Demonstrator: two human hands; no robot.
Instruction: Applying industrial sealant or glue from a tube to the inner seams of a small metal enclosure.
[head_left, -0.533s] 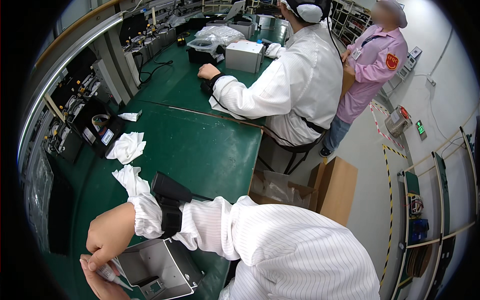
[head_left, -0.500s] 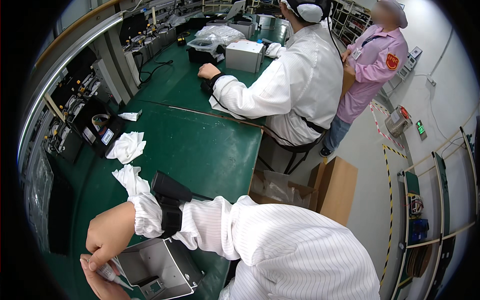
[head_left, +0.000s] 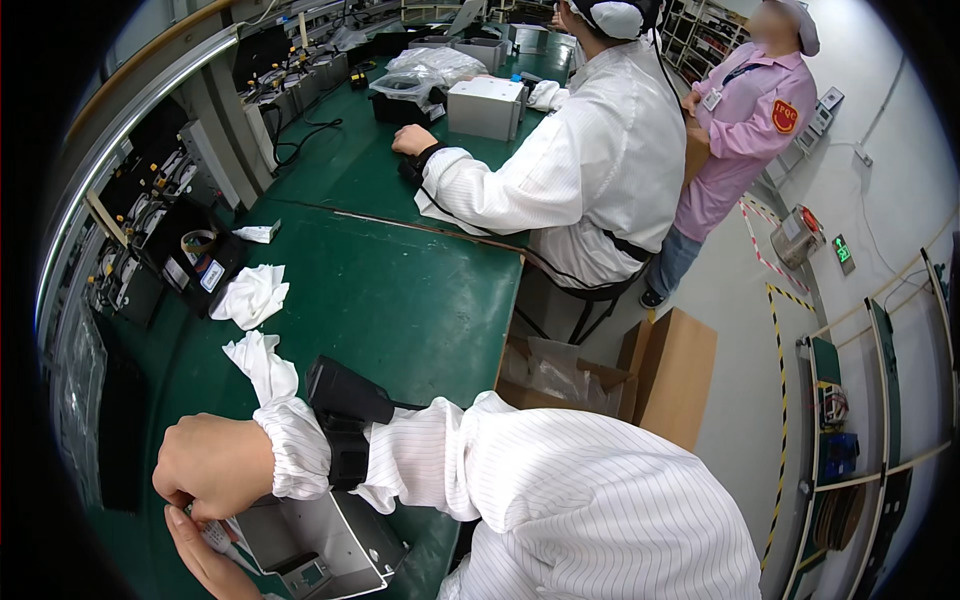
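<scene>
Low at the left, my right hand (head_left: pixel 215 465) reaches in from the right, its fingers curled closed at the upper end of a small white tube with a narrow nozzle (head_left: pixel 216 538). My left hand (head_left: pixel 200 558) comes up from the lower edge, its fingers closed along the tube's other side. Much of the tube is hidden between the two hands. Beside them stands an open grey metal box (head_left: pixel 340 535) with a small cut-out panel at its near end; my right forearm crosses above it.
White crumpled cloths (head_left: pixel 252 296) and a black bin with tape rolls (head_left: pixel 200 255) lie farther along the green table (head_left: pixel 400 290). A co-worker in white (head_left: pixel 600 150) sits at the far table; a person in pink (head_left: pixel 755 120) stands behind. Cardboard boxes (head_left: pixel 660 375) stand right of the table.
My right hand has rolled over and shifted slightly left, covering more of the tube. My left hand's fingers have straightened slightly. The grey box stays where it was.
</scene>
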